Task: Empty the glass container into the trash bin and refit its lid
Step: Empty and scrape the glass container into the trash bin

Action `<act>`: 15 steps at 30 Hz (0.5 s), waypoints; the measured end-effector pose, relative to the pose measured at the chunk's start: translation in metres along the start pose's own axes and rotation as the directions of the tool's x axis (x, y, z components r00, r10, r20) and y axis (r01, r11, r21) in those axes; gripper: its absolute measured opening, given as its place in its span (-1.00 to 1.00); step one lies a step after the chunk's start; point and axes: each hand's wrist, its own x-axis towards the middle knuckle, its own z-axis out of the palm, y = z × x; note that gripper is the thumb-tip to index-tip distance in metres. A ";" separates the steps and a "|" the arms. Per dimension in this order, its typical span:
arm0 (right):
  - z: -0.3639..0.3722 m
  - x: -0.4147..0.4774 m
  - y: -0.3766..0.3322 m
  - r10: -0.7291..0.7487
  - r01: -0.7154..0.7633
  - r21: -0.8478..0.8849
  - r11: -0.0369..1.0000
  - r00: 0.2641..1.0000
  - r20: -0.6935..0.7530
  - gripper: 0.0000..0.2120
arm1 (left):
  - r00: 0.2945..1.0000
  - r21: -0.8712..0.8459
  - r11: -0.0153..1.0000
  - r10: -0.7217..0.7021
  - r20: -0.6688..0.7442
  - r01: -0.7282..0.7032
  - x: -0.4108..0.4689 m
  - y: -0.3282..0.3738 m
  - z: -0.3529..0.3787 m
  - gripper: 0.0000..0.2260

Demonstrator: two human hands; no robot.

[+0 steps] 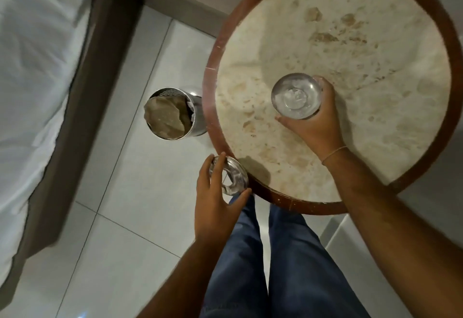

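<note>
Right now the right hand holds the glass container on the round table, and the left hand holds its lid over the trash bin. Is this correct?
Not quite. In the head view the left hand holds the lid beside the table edge, over the floor, not over the trash bin. The right hand does hold the glass container.

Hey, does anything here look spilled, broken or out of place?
Nothing looks spilled or broken. The lid is off, held in the left hand, while the right hand grips the glass container on the round table. The trash bin stands upright.

Trash bin (172, 117): your table (213, 117) hides its right side.
Glass container (296, 96): contents too blurred to tell.
</note>
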 end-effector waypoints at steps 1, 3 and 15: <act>0.006 0.001 -0.010 -0.009 0.009 0.017 1.000 1.000 0.007 -0.04 | 1.000 -0.010 1.000 -0.018 -0.017 0.018 -0.001 -0.004 -0.003 -0.16; 0.021 0.002 -0.032 -0.002 0.001 0.041 0.999 0.999 0.033 -0.04 | 0.997 -0.035 0.998 -0.060 -0.043 0.058 -0.005 -0.014 -0.007 -0.17; 0.165 0.019 -0.149 -0.118 0.212 -0.159 0.964 0.880 0.459 0.00 | 0.936 -0.236 0.942 -0.287 -0.202 0.238 -0.023 -0.078 -0.023 -0.12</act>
